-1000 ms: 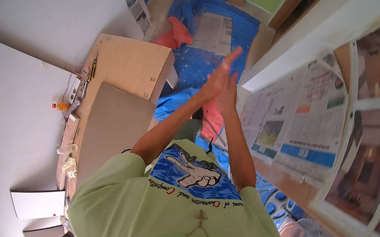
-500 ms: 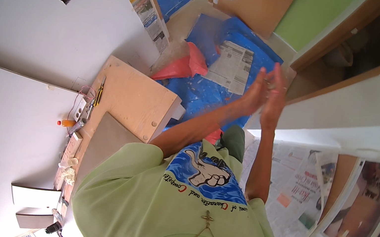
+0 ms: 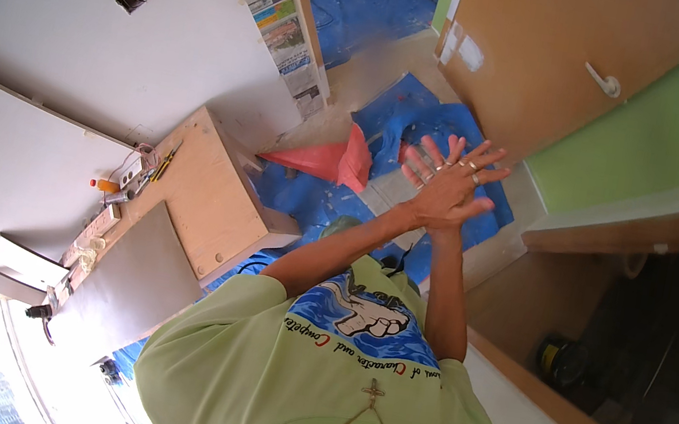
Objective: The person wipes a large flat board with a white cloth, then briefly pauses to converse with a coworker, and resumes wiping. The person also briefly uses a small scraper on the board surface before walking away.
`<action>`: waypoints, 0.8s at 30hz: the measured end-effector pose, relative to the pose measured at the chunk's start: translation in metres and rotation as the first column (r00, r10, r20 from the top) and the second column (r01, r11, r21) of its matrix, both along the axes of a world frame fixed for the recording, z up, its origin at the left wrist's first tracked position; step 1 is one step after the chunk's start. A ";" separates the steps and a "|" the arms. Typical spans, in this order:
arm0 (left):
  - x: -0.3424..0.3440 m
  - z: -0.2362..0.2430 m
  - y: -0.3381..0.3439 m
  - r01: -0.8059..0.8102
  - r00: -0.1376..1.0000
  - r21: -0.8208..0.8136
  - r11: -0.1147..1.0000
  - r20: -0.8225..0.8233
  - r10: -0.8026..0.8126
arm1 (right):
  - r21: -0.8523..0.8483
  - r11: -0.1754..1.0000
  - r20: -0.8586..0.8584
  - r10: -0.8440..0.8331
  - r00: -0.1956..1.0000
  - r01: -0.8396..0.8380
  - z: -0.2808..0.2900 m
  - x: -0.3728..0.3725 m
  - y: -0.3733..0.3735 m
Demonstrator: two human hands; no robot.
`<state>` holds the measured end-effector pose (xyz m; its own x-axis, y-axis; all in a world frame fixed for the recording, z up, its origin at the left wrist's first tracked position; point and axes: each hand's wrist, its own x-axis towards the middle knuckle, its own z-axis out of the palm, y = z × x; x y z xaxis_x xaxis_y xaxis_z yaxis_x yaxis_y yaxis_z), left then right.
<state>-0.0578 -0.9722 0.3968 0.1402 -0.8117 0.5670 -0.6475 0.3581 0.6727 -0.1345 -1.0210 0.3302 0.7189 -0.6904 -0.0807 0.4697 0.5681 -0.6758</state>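
Note:
My left hand (image 3: 452, 197) lies across my right hand (image 3: 433, 150), palm against palm, out in front of my shirt. Both sets of fingers are stretched out and spread, the left ones pointing up and right, the right ones up and left. Rings show on the fingers. No object can be seen between the palms, though the overlap hides part of the right hand. Beyond them, a blue sheet (image 3: 409, 120) covers part of the floor. A crumpled red-pink sheet (image 3: 321, 160) rests on it, and newspaper (image 3: 387, 193) is partly hidden behind my hands.
On my left stands a wooden cabinet (image 3: 208, 190) with pliers (image 3: 165, 165), an orange bottle (image 3: 106, 185) and a power strip (image 3: 102, 222) along the wall. A brown door (image 3: 543, 66) with a lever handle is ahead. A dark doorway (image 3: 626, 323) opens on the right.
My hands have come from being upright beside each other to lying crossed, palm on palm, with fingers spread. The view has turned right, bringing in the door handle and more of the dark doorway.

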 end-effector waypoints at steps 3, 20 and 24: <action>0.056 -0.011 -0.044 -0.149 0.988 0.070 0.986 0.063 0.144 | 0.163 0.952 0.325 0.194 0.926 -0.257 0.027 0.047 -0.017; 0.375 -0.043 -0.368 -0.449 0.538 0.085 0.890 -0.769 0.345 | -0.606 0.746 -0.392 0.023 0.920 -0.277 0.082 0.306 -0.284; 0.454 -0.015 -0.399 -0.471 0.642 0.015 0.882 -0.680 0.354 | -0.674 0.688 -0.368 0.005 0.930 -0.270 0.082 0.374 -0.320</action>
<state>0.3965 -1.3713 0.3818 0.8150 -0.4905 0.3085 -0.1775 0.2955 0.9387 0.2391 -1.3413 0.4119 0.8347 -0.5301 0.1490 0.1146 -0.0974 -0.9886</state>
